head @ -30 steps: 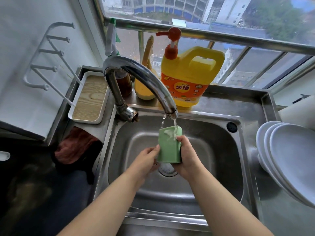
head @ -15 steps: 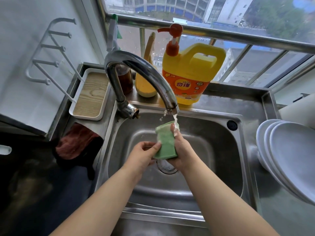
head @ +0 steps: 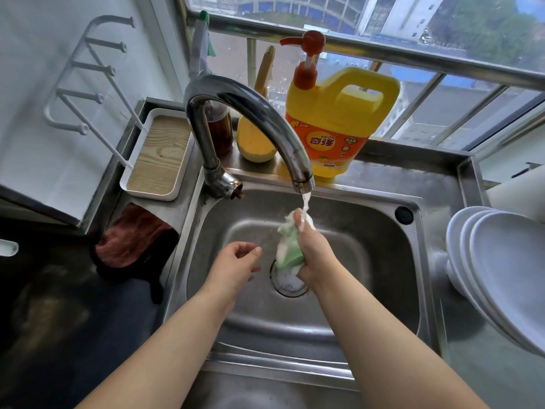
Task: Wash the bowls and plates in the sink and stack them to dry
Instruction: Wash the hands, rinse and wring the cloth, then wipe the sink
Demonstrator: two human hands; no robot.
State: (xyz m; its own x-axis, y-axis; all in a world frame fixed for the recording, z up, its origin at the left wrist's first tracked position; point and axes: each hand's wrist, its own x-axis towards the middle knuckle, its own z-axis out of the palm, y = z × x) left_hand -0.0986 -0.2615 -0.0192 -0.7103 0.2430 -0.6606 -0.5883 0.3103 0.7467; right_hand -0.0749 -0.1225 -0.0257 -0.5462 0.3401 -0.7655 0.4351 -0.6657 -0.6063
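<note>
Steel sink (head: 368,290) walls frame the scene under a window. Fingers (head: 299,221) of the right hand (head: 312,255) are clenched around a green sponge (head: 290,252), squeezed beneath the tap (head: 253,119) stream. Beside it, the left hand (head: 236,262) is held loosely curled, grasping nothing. White plates (head: 507,267) are stacked, tilted, at the right.

Right hand (head: 313,249) squeezes sponge (head: 290,252) under faucet (head: 250,119); left hand (head: 236,261) free

A wide window (head: 413,39) with metal bars (head: 383,57) stood behind the steel tabletop (head: 413,178), showing grey daylight and buildings. A white wall (head: 44,69) with a white rack (head: 88,75) was on the left.
</note>
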